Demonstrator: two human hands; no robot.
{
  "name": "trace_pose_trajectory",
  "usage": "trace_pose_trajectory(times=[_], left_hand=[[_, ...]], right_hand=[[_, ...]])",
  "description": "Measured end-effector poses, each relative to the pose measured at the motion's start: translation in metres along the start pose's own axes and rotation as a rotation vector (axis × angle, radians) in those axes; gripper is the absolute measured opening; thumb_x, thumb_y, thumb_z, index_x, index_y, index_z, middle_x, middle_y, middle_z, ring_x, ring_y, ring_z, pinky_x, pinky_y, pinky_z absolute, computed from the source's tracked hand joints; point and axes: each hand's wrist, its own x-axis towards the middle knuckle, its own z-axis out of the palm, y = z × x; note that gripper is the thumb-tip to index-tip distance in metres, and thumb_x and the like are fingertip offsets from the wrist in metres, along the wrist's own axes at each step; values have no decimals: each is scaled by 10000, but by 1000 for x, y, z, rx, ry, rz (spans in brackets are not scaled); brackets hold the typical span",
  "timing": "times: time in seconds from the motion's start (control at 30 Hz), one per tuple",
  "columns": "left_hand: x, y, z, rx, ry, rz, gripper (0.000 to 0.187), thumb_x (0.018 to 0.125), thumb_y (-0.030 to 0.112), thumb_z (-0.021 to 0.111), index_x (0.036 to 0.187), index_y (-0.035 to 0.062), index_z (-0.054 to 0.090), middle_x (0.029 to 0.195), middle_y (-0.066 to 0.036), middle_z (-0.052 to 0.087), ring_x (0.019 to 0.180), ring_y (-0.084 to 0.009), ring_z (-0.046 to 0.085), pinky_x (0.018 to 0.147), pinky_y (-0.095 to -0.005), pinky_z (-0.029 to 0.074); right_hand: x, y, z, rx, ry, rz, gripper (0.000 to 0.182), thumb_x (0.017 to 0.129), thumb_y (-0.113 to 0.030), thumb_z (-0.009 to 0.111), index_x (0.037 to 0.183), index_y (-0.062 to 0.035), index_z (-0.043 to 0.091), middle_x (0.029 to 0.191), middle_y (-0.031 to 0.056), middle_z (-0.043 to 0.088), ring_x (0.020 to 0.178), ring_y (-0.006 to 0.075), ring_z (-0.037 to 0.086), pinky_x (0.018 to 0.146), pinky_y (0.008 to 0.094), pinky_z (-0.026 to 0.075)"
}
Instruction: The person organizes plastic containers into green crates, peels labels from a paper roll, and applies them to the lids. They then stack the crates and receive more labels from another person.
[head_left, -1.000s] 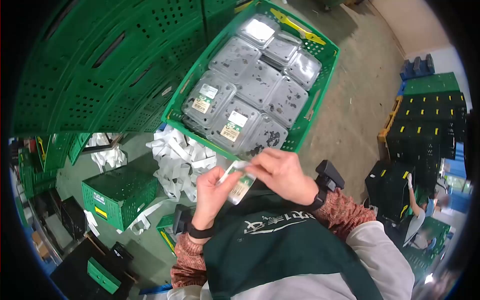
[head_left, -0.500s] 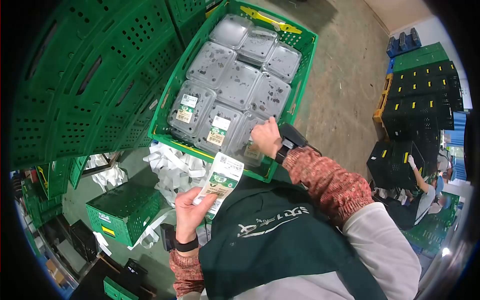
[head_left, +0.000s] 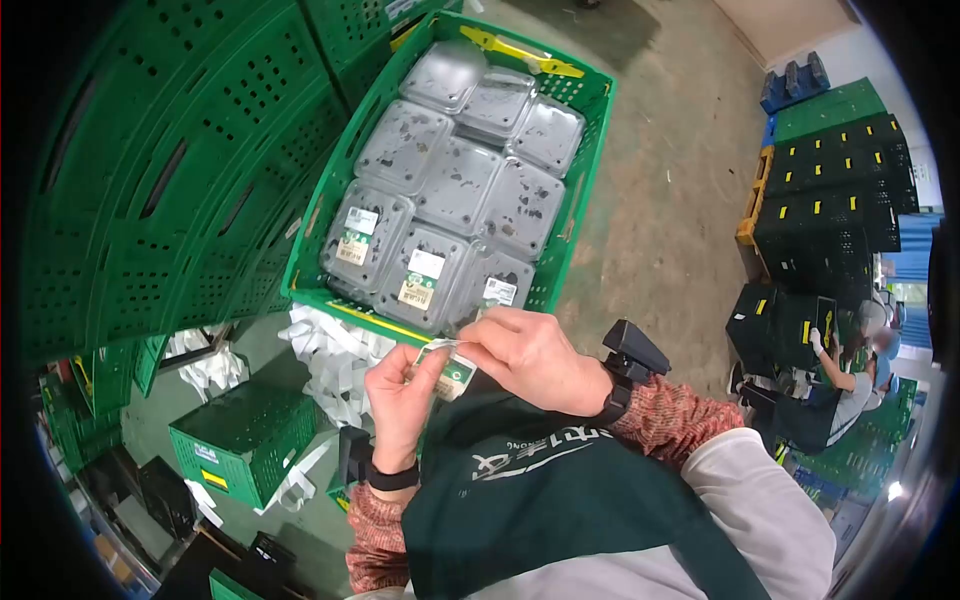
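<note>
My left hand (head_left: 399, 398) pinches a strip of printed labels (head_left: 456, 374) just below the crate's near edge. Thumb and fingers of my right hand (head_left: 535, 362) are closed on the upper edge of the same strip. Beyond them, a green crate (head_left: 590, 150) holds clear lidded plastic boxes (head_left: 458, 185), with dark patches showing on or under the lids. Each box in the nearest row bears a label: one on the left box (head_left: 356, 236), one on the middle box (head_left: 420, 280) and one on the right box (head_left: 499, 291), which my right hand partly covers.
Stacked green crates (head_left: 180, 150) rise at the left. White backing paper (head_left: 335, 365) lies heaped under the near crate edge, beside another green crate (head_left: 245, 440). Across the floor (head_left: 665, 190), dark crates (head_left: 815, 215) stand on a pallet; a co-worker (head_left: 850, 385) touches one lower crate.
My right hand has left the nearest right box, where a label now shows, and come to the label strip. The strip is bent between both hands.
</note>
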Motion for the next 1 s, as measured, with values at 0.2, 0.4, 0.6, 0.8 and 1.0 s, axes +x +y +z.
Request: trace_pose_trajectory(times=[0.2, 0.4, 0.6, 0.8, 1.0], left_hand=[[13, 9, 27, 106, -33, 76, 184, 836, 71, 744, 996, -11, 705, 798, 7, 679, 719, -31, 554, 634, -217, 463], [18, 24, 19, 124, -81, 137, 121, 842, 26, 719, 958, -9, 721, 750, 6, 673, 692, -28, 541, 615, -208, 443], [27, 15, 18, 101, 16, 128, 136, 832, -6, 712, 967, -11, 718, 770, 1, 680, 717, -44, 572, 653, -213, 457], [40, 29, 34, -5, 72, 282, 210, 854, 19, 705, 1060, 2, 668, 839, 12, 678, 770, -56, 588, 697, -216, 478], [54, 17, 24, -151, 80, 94, 102, 874, 46, 706, 833, 28, 615, 778, 13, 643, 699, -21, 533, 648, -192, 449]], right_hand=[[54, 110, -64, -457, 185, 240, 128, 774, -74, 708, 838, -15, 615, 786, 164, 617, 743, 363, 611, 648, 417, 503], [78, 282, -34, -886, -336, 487, 500, 678, -310, 800, 1024, 2, 620, 902, 159, 683, 898, 325, 651, 781, 438, 524], [85, 178, -49, -851, -237, 379, 906, 765, -545, 721, 1286, 131, 417, 828, 170, 673, 751, 327, 671, 644, 419, 511], [39, 50, -28, 83, -219, 12, 234, 879, -78, 606, 1077, 2, 511, 839, 181, 595, 708, 402, 625, 592, 452, 505], [53, 44, -28, -117, 0, -3, 124, 802, -109, 709, 876, -62, 621, 771, 75, 564, 701, 280, 600, 592, 376, 520]])
